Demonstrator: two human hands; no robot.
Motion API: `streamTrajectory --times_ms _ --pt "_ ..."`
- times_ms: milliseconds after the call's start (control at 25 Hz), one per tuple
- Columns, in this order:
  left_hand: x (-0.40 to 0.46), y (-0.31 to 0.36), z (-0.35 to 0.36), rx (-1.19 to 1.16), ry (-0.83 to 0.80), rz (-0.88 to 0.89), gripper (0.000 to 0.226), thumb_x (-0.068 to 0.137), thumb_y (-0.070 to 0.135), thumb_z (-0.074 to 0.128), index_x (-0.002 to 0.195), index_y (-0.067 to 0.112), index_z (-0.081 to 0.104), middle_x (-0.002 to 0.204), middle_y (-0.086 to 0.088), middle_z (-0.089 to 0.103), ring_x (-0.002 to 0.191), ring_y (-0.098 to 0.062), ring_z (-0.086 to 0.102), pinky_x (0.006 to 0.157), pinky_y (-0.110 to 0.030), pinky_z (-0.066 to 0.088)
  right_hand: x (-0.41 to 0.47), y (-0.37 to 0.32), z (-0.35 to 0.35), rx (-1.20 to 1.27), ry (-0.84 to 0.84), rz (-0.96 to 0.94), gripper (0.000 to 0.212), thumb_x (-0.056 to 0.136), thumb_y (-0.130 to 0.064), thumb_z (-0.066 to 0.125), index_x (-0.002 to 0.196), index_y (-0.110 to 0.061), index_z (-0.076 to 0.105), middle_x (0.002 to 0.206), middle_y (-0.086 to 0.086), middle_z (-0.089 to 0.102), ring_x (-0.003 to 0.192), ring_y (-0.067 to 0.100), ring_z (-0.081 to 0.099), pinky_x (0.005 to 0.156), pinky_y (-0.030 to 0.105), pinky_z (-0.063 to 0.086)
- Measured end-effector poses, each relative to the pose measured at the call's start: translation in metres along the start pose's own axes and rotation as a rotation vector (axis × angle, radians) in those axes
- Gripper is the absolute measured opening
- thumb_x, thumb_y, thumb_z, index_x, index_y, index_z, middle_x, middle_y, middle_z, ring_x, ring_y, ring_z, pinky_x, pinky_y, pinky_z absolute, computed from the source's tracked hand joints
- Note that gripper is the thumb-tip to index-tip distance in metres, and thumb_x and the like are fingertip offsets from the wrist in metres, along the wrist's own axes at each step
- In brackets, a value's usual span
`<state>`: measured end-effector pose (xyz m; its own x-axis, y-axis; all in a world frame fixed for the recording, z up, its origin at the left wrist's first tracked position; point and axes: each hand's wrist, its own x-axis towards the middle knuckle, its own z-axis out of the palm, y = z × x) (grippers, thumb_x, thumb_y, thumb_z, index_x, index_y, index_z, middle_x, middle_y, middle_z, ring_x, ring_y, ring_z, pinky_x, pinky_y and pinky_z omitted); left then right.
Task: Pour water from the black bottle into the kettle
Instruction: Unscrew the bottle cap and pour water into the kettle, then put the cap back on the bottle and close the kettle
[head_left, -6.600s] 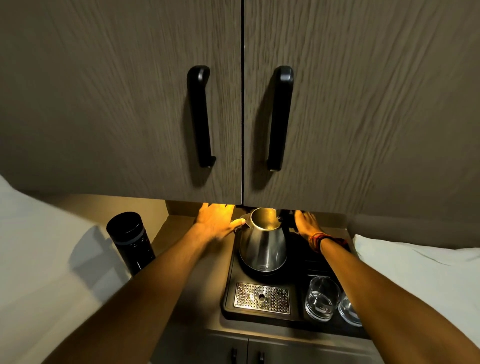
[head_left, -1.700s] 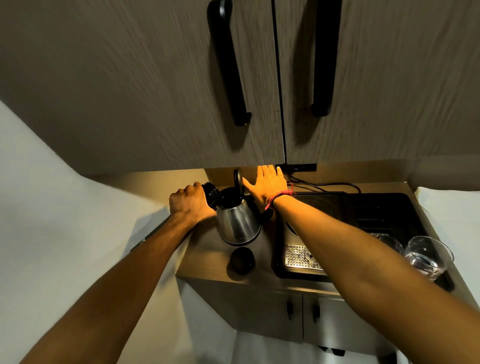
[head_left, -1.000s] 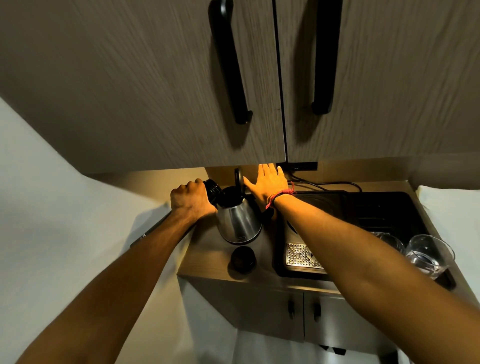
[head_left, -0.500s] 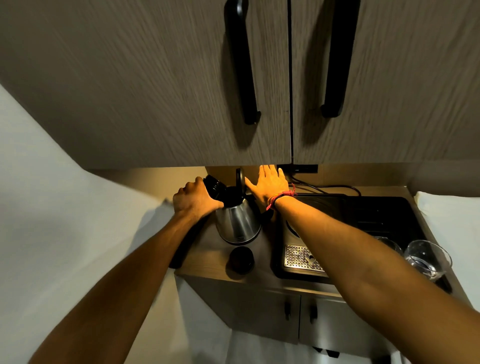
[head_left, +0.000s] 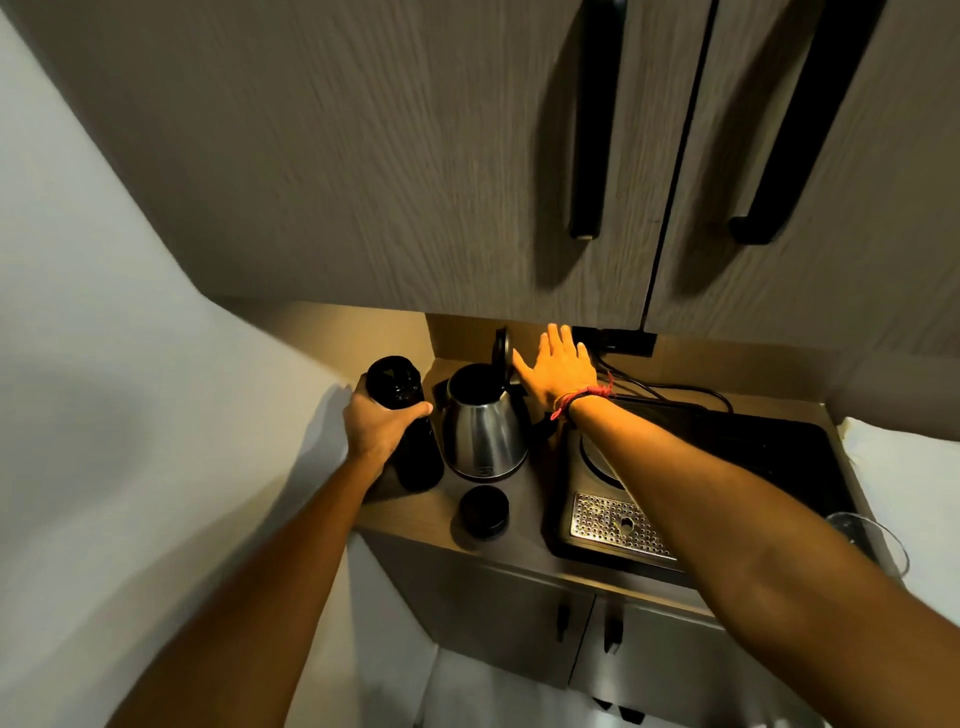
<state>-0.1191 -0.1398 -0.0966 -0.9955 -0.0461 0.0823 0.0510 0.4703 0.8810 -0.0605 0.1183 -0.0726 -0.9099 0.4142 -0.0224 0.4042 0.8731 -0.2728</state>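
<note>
Only the one head view here, looking down past both forearms at a small counter (head_left: 415, 512) under the wall cabinets (head_left: 415, 156).

The left hand (head_left: 376, 428) is wrapped around the black bottle (head_left: 402, 415), fingers curled round its upper body, thumb across the front. The bottle is upright, cap off, mouth open, standing just left of the kettle (head_left: 483, 426). Whether its base is on the counter or a hair above it is hard to call, it's too dark down there. The cap (head_left: 484, 512) sits on the counter in front of the kettle.

The kettle is off its base plate (head_left: 597, 457), which is on the black tray (head_left: 779, 457) to the right. Its lid (head_left: 501, 353) is flipped up, and the right hand (head_left: 558, 371) is spread flat with fingers open just behind and beside that lid, not gripping anything, apparently keeping it propped.

What could go wrong from here, as a guess: if that right hand drifts, the lid could drop back over the opening and block any further pour. The bottle is open, so a bump against the kettle or a clumsy set-down near the counter's left edge could slosh water out. The power cord (head_left: 675, 387) runs right behind, so spilled water heading that way wouldn't be great. There's also a glass (head_left: 867, 540) under the right forearm that an elbow could clip.
</note>
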Motion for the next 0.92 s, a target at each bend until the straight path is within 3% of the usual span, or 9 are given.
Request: streamTrajectory --times_ms 320,440,520,560,640,680,720,800,920 --pt "-0.001 0.026 -0.019 -0.075 0.012 0.173 0.09 0.058 0.051 0.091 0.131 0.022 0.048 0.133 -0.003 0.055 0.124 -0.023 0.052 0.103 -0.034 0.046 -0.004 -0.004 -0.006 -0.06 -0.028 -0.013 0.083 0.096 -0.063 0.014 0.157 -0.006 0.013 0.167 0.01 0.003 0.155 0.027 -0.001 0.126 0.046 0.005" --pt "-0.024 0.042 -0.012 0.299 0.185 0.681 0.068 0.073 0.059 0.075 0.124 0.022 0.048 0.126 -0.004 0.048 0.117 -0.021 0.046 0.096 -0.031 0.043 -0.007 -0.006 -0.008 -0.081 -0.025 -0.016 0.082 0.096 -0.062 0.015 0.157 -0.007 0.013 0.167 0.01 0.002 0.155 0.027 -0.002 0.126 0.046 0.005" --pt "-0.057 0.029 0.013 0.442 -0.003 0.986 0.039 0.085 0.046 0.065 0.11 0.018 0.052 0.111 -0.004 0.048 0.102 -0.02 0.047 0.084 -0.036 0.051 -0.008 -0.006 -0.009 -0.097 -0.017 -0.021 0.08 0.097 -0.061 0.015 0.157 -0.007 0.014 0.167 0.009 0.002 0.155 0.027 -0.002 0.125 0.048 0.004" --pt "-0.075 0.016 0.028 0.491 -0.205 0.917 0.037 0.087 0.043 0.064 0.108 0.016 0.052 0.109 -0.005 0.048 0.1 -0.021 0.048 0.081 -0.041 0.052 -0.009 -0.007 -0.009 -0.102 -0.014 -0.025 0.079 0.097 -0.06 0.015 0.157 -0.008 0.014 0.167 0.008 0.002 0.155 0.027 -0.003 0.125 0.049 0.003" --pt "-0.103 -0.013 0.053 0.696 -0.581 0.484 0.063 0.086 0.053 0.064 0.131 0.015 0.046 0.131 -0.012 0.042 0.122 -0.031 0.045 0.095 -0.05 0.049 -0.009 -0.008 -0.009 -0.109 -0.005 -0.024 0.078 0.097 -0.06 0.015 0.157 -0.009 0.015 0.167 0.006 0.001 0.155 0.027 -0.004 0.125 0.051 0.001" --pt "-0.11 -0.026 0.063 0.809 -0.692 0.313 0.078 0.084 0.058 0.065 0.144 0.018 0.036 0.143 -0.015 0.034 0.132 -0.038 0.037 0.102 -0.054 0.045 -0.008 -0.007 -0.009 -0.113 -0.002 -0.019 0.078 0.097 -0.06 0.015 0.157 -0.01 0.015 0.167 0.005 0.001 0.155 0.027 -0.004 0.125 0.051 0.0" --pt "-0.115 -0.038 0.069 0.87 -0.747 0.248 0.085 0.082 0.059 0.068 0.149 0.022 0.029 0.149 -0.017 0.029 0.136 -0.041 0.034 0.105 -0.057 0.042 -0.008 -0.006 -0.008 -0.115 -0.003 -0.012 0.078 0.097 -0.06 0.015 0.157 -0.01 0.015 0.167 0.005 0.001 0.155 0.027 -0.005 0.124 0.052 -0.001" --pt "-0.117 -0.046 0.069 0.9 -0.764 0.267 0.083 0.082 0.053 0.071 0.148 0.023 0.031 0.148 -0.018 0.035 0.134 -0.04 0.039 0.104 -0.056 0.043 -0.008 -0.005 -0.006 -0.117 -0.006 -0.014 0.078 0.097 -0.061 0.014 0.157 -0.011 0.016 0.167 0.004 0.002 0.155 0.027 -0.005 0.124 0.053 -0.001" --pt "-0.108 -0.023 0.054 0.78 -0.515 0.529 0.076 0.083 0.057 0.066 0.144 0.02 0.039 0.134 -0.014 0.045 0.12 -0.034 0.051 0.092 -0.044 0.048 -0.005 -0.005 -0.004 -0.115 0.012 -0.021 0.078 0.097 -0.06 0.015 0.157 -0.011 0.017 0.167 0.004 0.003 0.155 0.027 -0.004 0.124 0.053 -0.001"
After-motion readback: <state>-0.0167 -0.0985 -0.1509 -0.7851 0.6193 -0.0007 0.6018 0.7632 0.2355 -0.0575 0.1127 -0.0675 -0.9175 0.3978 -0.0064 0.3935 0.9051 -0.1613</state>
